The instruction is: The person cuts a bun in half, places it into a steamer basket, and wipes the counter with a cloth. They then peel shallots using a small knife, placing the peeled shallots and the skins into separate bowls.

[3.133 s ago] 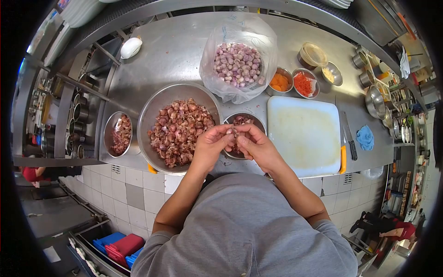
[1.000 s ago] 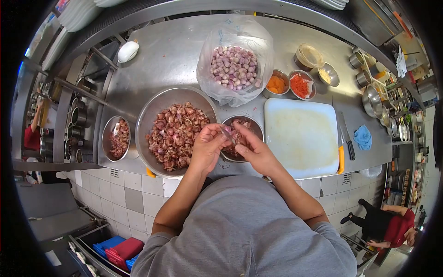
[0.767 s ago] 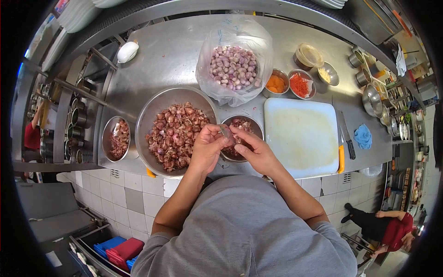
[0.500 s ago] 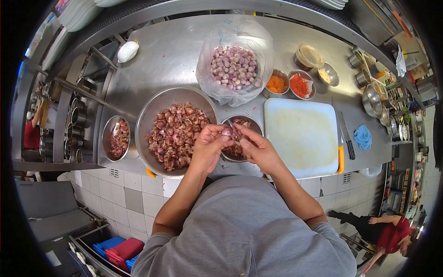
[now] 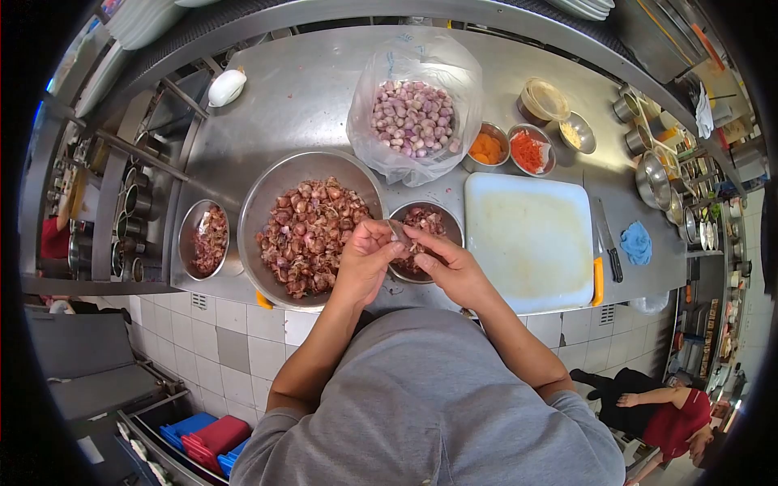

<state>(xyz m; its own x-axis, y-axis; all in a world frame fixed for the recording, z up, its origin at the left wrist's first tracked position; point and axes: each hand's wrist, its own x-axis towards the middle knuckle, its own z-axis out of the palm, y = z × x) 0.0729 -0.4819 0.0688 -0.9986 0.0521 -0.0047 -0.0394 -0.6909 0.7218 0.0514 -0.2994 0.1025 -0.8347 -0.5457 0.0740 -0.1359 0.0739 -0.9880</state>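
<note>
**A small shallot pinched between both hands over the steel bowls**

The left hand [image 5: 366, 259] and the right hand [image 5: 450, 267] meet at the fingertips, both pressed together on one small purple-skinned shallot [image 5: 399, 235], which sits between them just above the near rim of the small round steel bowl of peels [image 5: 454, 228]. The fingers hide most of the bulb, so its exact state is hard to tell.

Judged by its size, the shallot is light and firm under a thin, papery, brittle skin; any bared flesh is likely to be slick, so a grip across the widest part of the bulb looks safer than one at the tapered ends, where loose skin could slide off.

Left of the grip, touching distance away, stands the large round steel bowl heaped with red-brown shallots [image 5: 312, 227]; further left is a smaller steel bowl of skins [image 5: 207, 239]. Beyond the grip sits a clear plastic bag of pale peeled shallots [image 5: 415, 117]. To the right lies a white rectangular plastic cutting board [image 5: 531, 239], with a black-handled knife [image 5: 609, 243] past it.
</note>
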